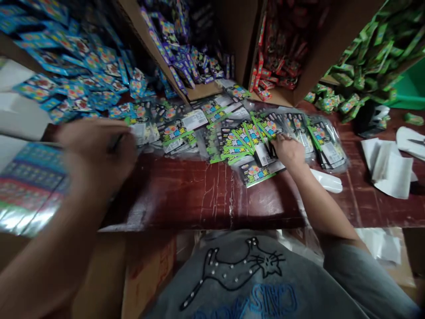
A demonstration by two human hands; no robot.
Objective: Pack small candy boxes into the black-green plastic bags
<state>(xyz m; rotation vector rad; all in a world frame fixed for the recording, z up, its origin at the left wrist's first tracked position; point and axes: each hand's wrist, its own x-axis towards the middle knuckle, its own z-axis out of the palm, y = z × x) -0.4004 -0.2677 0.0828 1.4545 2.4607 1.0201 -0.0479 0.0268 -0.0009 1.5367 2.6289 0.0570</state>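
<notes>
The right hand [288, 149] presses flat, fingers spread, on a fan of green-edged packets [247, 141] lying on the red surface [199, 195]. The left hand [96, 144] (badly blurred) hovers near more packets; its grip cannot be told.

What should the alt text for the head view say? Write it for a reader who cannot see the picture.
A person's right hand presses on a spread of clear-bagged printed packets on a worn red table, while the blurred left hand reaches toward more bagged packets on the left. Behind stand piles and boxes of blue sachets, purple sachets, red sachets and green sachets.
</notes>
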